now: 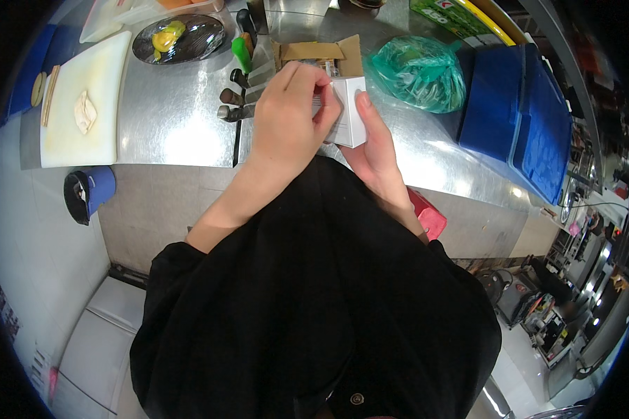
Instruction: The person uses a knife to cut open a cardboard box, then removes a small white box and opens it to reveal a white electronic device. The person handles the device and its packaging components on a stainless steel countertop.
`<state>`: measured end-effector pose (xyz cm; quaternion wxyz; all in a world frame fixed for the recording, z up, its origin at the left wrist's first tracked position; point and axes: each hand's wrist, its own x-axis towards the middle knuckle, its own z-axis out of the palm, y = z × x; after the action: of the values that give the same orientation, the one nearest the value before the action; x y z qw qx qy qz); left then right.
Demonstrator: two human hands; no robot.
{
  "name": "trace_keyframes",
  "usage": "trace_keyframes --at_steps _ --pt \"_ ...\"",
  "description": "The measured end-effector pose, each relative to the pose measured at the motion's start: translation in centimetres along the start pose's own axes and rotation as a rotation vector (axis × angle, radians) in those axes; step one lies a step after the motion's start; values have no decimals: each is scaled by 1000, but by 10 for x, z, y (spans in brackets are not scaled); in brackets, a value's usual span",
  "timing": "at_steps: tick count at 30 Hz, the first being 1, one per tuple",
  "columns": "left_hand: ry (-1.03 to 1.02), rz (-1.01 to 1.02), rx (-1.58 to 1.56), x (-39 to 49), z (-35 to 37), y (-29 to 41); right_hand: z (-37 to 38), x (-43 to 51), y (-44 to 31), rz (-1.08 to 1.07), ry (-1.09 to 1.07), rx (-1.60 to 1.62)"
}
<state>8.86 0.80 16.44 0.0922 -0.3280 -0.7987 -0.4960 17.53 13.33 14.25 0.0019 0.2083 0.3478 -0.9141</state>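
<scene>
A small white cardboard box (351,120) is held up in front of my chest, near the counter's front edge. My right hand (377,141) grips it from the right and below, with the thumb along its side. My left hand (288,115) is at the box's upper left, thumb and fingertips pinched together at its edge. The left hand hides much of the box's left side. Just behind it stands an opened brown cardboard carton (350,55) with its flaps up; small packed items show inside, too hidden to name.
Several knives with a green handle (242,54) among them lie left of my hands. Further left are a dark oval plate (204,39) with yellow-green food and a white cutting board (107,105) bearing a crumpled cloth (85,112). Rightward sit a green plastic bag (422,73) and a blue lidded bin (492,105).
</scene>
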Motion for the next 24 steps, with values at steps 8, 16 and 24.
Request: trace_keyframes --at_steps 8,16,24 --pt "-134 -167 -118 -2 -2 -4 -9 -2 0 178 -48 76" --pt "-219 -170 -223 1 -16 3 -4 -3 3 78 8 -22" --pt "-116 -98 -129 -2 -1 -5 -5 -7 4 94 -6 18"
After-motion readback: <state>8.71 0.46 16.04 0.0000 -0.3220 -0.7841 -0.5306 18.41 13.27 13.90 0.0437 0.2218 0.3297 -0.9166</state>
